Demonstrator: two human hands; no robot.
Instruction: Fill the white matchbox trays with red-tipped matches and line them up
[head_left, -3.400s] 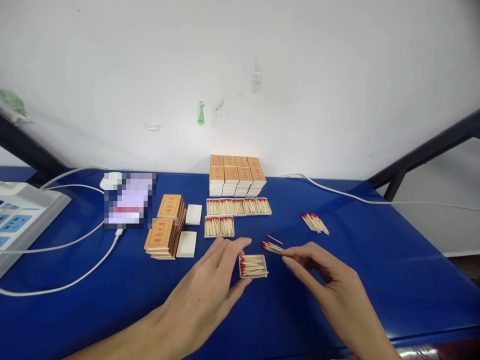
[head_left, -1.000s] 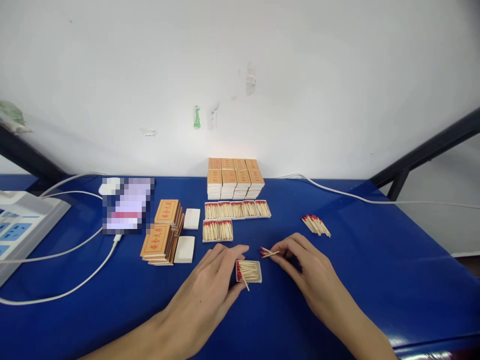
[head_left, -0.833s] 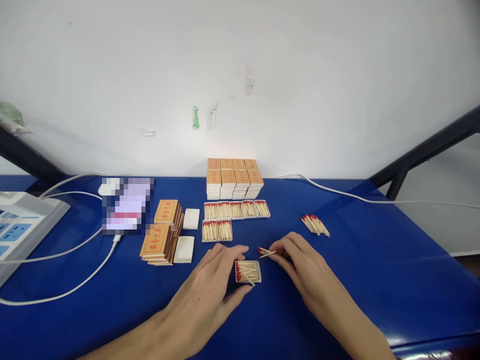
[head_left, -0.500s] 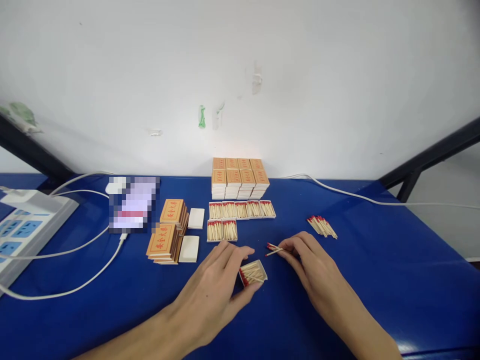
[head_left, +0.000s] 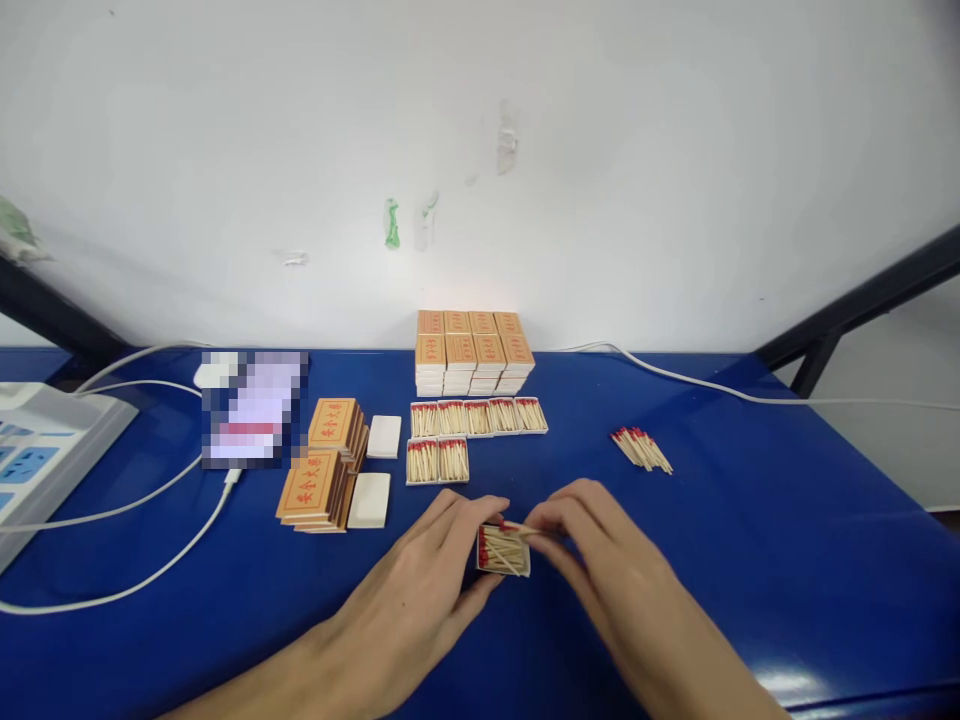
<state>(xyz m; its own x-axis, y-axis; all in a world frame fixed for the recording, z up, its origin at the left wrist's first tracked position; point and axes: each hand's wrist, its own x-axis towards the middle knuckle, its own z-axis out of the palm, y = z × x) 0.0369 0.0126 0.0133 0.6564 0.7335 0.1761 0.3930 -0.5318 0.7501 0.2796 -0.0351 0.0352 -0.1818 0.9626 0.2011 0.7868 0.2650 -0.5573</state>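
A small white matchbox tray (head_left: 502,551) filled with red-tipped matches lies on the blue table (head_left: 750,540). My left hand (head_left: 427,585) grips the tray's left side between thumb and fingers. My right hand (head_left: 600,560) is right over the tray's far right corner, its fingers pinched on a few matches (head_left: 517,527) that lie across the tray's top edge. A loose bundle of matches (head_left: 641,449) rests on the table farther right.
Several filled trays (head_left: 477,416) sit in a row behind, two more (head_left: 438,460) in front of them. Stacked orange matchboxes (head_left: 471,350) stand by the wall. Orange sleeves (head_left: 322,463), white trays (head_left: 371,499), a power strip (head_left: 37,455) and white cables (head_left: 150,560) lie left.
My right hand picked loose matches off the table and carried them left and down onto the tray. My left hand stayed on the tray, which turned slightly.
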